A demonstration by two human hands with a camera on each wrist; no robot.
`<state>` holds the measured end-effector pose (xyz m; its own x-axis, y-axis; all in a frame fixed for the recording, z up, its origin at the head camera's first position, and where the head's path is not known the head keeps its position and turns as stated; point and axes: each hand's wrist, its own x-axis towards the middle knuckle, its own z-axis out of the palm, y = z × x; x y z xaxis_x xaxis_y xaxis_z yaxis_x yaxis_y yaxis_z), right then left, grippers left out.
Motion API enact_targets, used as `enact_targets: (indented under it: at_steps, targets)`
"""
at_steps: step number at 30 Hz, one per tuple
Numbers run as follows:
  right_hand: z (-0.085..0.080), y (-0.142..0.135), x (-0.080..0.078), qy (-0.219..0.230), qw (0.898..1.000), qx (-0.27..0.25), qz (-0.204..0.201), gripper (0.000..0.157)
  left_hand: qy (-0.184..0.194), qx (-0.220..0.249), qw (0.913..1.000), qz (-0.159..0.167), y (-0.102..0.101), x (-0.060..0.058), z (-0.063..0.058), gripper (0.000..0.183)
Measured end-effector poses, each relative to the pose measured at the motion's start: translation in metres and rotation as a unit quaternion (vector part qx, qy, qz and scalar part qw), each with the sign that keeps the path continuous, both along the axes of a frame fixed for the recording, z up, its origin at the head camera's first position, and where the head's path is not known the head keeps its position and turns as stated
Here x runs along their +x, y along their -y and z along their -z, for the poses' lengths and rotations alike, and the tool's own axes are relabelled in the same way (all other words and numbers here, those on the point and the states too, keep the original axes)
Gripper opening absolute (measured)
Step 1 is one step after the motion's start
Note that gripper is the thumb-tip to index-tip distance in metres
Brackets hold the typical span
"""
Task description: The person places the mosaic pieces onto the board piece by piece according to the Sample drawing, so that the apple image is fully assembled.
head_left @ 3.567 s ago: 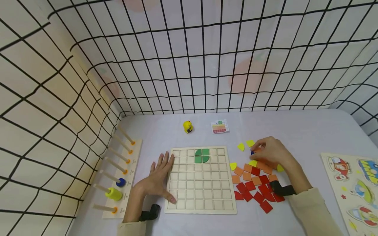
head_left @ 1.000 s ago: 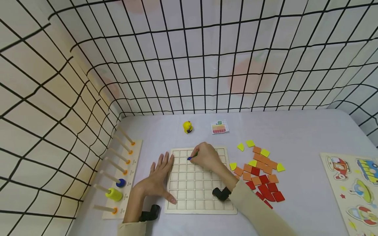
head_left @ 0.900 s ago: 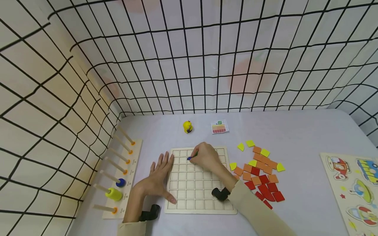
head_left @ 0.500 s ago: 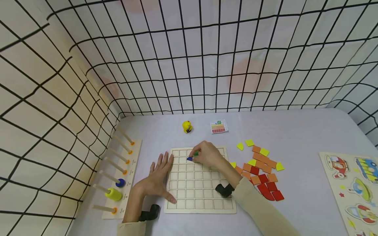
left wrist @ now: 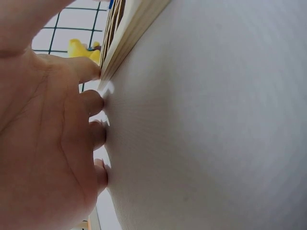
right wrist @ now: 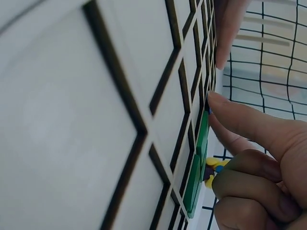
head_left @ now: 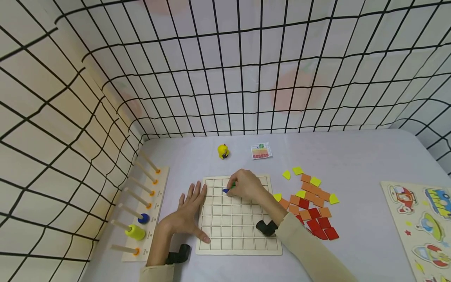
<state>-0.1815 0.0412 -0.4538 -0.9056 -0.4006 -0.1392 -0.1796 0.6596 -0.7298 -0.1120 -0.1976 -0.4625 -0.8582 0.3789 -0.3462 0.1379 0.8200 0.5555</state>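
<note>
A pale wooden grid board (head_left: pixel 232 227) lies flat on the table. My left hand (head_left: pixel 188 215) is spread at its left edge, thumb and index finger touching the rim, the other fingers on the cloth. Over the upper middle of the board, my right hand (head_left: pixel 246 185) pinches a small blue tile (head_left: pixel 225 190) between thumb and index finger, low against the grid. Green tiles (right wrist: pixel 194 177) sit in the board's cells beside those fingertips, mostly hidden by the hand in the head view. The blue tile is barely visible in the right wrist view.
Right of the board lie loose orange tiles (head_left: pixel 313 192), red tiles (head_left: pixel 324 223) and yellow tiles (head_left: pixel 315 181). A pegboard (head_left: pixel 148 219) stands left. A yellow duck (head_left: pixel 223 151) and a pattern card (head_left: pixel 261 151) lie behind; a picture board (head_left: pixel 419 223) is at right. Black netting (head_left: pixel 243 98) encloses the table.
From the loose tiles at right, my right hand has moved left onto the board with the blue tile. Lately it has shifted only slightly there. My left hand has stayed put.
</note>
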Motion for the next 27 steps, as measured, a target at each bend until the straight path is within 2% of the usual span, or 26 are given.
enact_targets:
  at_steps: [7,15,22,27]
  targets:
    - [0.0002,0.0007,-0.0003,0.016,1.000,-0.012,0.002,0.010,0.001,0.011,0.9999,-0.001,0.0002,0.0009,-0.0006,0.159]
    - [0.0014,0.0028,-0.0003,-0.006,1.000,-0.007,-0.002,0.011,0.000,0.009,1.0000,0.000,0.0005,0.0012,-0.0012,0.158]
    - [-0.0010,0.0007,-0.0005,0.026,0.999,-0.020,0.008,0.012,0.002,0.011,0.9999,0.002,0.0002,0.0010,-0.0010,0.158]
    - [-0.0010,0.0001,-0.0006,0.031,0.999,-0.026,0.008,0.011,0.000,0.004,1.0000,0.001,-0.0001,0.0005,-0.0006,0.158]
